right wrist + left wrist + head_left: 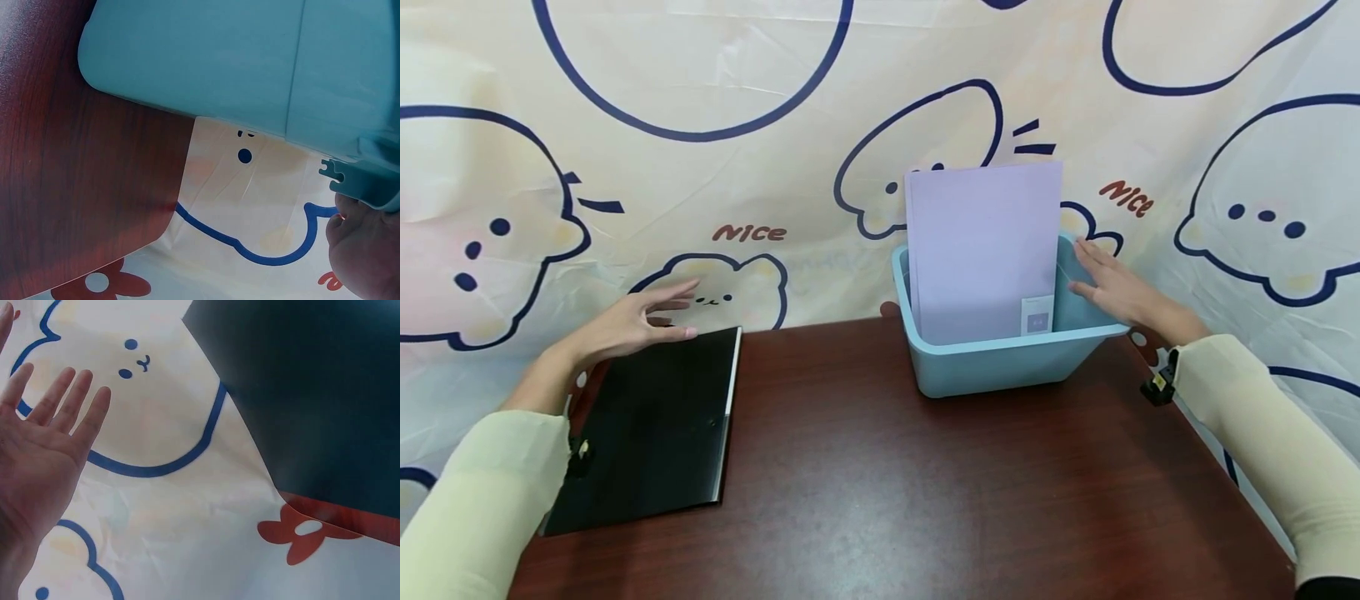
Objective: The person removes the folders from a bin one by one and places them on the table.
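My left hand (628, 327) hovers over the far end of a flat black folder (658, 433) on the left of the table. Its fingers are extended and apart, the palm bare in the left wrist view. A pale strip runs along the folder's right side. On the right, a light blue plastic bin (1000, 362) holds lavender folders (985, 250) standing upright, the front one with a small label low at its right. My right hand (1116, 287) rests at the bin's right rim, fingers stretched out; in the right wrist view the rim hides its fingers.
The dark brown wooden table (865, 467) has its far edge close against a cream cloth backdrop (805, 183) with cartoon outlines. The bin stands near the table's far right edge. The black folder reaches near the left edge.
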`<state>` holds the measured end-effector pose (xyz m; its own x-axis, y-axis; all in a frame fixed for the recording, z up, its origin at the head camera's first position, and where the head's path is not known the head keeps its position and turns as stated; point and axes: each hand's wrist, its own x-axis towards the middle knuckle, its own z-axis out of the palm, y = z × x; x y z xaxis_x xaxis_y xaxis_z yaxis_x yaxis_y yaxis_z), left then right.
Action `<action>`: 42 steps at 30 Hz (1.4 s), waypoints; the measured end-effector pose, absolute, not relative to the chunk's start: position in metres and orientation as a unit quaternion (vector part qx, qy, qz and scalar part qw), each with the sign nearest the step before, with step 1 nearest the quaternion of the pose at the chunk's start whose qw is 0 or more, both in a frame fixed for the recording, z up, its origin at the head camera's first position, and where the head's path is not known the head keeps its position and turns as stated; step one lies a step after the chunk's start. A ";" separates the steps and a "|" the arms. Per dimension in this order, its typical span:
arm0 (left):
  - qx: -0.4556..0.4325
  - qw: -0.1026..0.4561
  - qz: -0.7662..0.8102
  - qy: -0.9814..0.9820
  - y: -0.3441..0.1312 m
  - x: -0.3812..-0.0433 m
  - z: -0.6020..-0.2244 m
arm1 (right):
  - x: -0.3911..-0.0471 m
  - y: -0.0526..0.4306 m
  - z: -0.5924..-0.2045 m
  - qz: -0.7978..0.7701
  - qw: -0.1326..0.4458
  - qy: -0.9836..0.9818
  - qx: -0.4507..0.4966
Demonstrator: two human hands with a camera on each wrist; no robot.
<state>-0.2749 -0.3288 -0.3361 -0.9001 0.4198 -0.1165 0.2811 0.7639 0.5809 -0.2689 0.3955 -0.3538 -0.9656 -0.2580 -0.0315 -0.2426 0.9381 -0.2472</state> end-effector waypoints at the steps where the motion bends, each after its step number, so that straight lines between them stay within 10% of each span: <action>1: 0.193 0.119 0.291 0.929 -0.327 -0.276 -0.335 | -0.269 0.395 -0.354 -0.122 0.030 0.984 -0.127; 42: 0.287 0.105 0.350 0.886 -0.248 -0.304 -0.325 | -0.269 0.391 -0.351 -0.133 0.028 0.982 -0.128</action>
<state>-0.3045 -0.2483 -0.3250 -0.8136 0.5812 0.0151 0.4345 0.5906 0.6801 -0.2690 0.3912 -0.3512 -0.9658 -0.2587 -0.0205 -0.2439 0.9319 -0.2684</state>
